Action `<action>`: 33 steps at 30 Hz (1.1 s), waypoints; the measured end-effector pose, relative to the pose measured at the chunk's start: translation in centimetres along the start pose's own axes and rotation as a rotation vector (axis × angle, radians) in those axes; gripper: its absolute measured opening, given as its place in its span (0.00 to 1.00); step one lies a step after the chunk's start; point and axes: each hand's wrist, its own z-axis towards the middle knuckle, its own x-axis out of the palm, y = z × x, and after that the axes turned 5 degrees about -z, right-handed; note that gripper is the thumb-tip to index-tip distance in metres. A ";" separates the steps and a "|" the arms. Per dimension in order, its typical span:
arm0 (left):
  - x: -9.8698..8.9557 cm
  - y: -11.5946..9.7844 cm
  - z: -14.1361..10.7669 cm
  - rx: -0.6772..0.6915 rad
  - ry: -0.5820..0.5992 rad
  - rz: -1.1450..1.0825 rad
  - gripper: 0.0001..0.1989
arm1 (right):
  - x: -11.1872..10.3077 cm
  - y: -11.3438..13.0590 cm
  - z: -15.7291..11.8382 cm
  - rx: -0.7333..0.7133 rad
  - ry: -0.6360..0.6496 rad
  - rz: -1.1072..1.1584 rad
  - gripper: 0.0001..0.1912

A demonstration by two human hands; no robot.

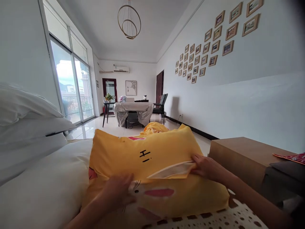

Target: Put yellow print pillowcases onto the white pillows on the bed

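A plump yellow pillow in a pillowcase (166, 149) lies in front of me, printed with the word "Hi" and a rabbit face with pink ears. Its opening runs across the middle, and a pale strip shows in the gap on the right. My right hand (203, 166) is closed on the pillowcase's edge at the right end of that gap. Lower left, my left hand (119, 189) lies against the pillowcase beside the rabbit's eye; its fingers are smeared by motion, so its grip is unclear.
White bedding (47, 178) is heaped at left. A spotted cloth (240, 213) lies under the pillow, and more yellow fabric (154, 128) behind it. At right stands a brown box (238, 152) beside dark fabric (281, 181). Farther off are a covered table (133, 107) and a chair (162, 103).
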 end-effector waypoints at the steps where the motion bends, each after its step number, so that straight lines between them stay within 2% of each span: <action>1: -0.9 -0.6 -0.3 -0.021 0.066 -0.013 0.23 | -0.4 -0.3 -0.5 -0.004 0.033 0.031 0.13; 4: -2.7 -1.9 -1.5 -0.057 0.179 -0.082 0.17 | -0.6 -0.6 -2.5 -0.001 0.040 -0.015 0.09; 5: -2.9 -2.0 -2.0 -0.048 0.191 -0.125 0.15 | -0.4 -0.6 -3.1 -0.014 0.016 -0.053 0.08; 7: -2.8 -2.1 -3.0 -0.007 0.186 -0.256 0.11 | -0.1 -0.3 -4.2 -0.072 -0.052 -0.121 0.11; 9: -2.3 -1.9 -4.0 0.039 0.193 -0.403 0.08 | -0.1 0.0 -4.9 -0.166 -0.136 -0.180 0.15; 12: -1.1 -2.0 -5.3 0.073 0.213 -0.503 0.10 | -0.6 0.5 -5.4 -0.275 -0.256 -0.250 0.18; 17: 1.1 -2.1 -6.8 0.102 0.207 -0.490 0.10 | -1.2 0.8 -5.5 -0.321 -0.291 -0.308 0.18; 19: 2.1 -1.8 -7.5 0.090 0.135 -0.427 0.13 | -1.4 0.8 -5.2 -0.321 -0.282 -0.320 0.18; 22: 3.6 -1.2 -8.6 0.006 -0.122 -0.188 0.22 | -1.7 1.0 -4.5 -0.306 -0.257 -0.325 0.17; 24: 4.1 -0.9 -8.7 -0.058 -0.247 -0.031 0.24 | -2.0 1.2 -4.0 -0.297 -0.239 -0.320 0.17; 26: 3.9 -0.7 -8.2 -0.092 -0.297 0.051 0.19 | -2.3 1.4 -3.7 -0.287 -0.221 -0.303 0.17; 28: 3.1 -0.7 -7.3 -0.070 -0.323 0.068 0.11 | -2.7 1.5 -3.6 -0.280 -0.201 -0.268 0.18; 33: 0.8 0.2 -5.3 -0.003 -0.383 0.087 0.11 | -4.3 1.8 -4.3 -0.301 -0.199 -0.223 0.21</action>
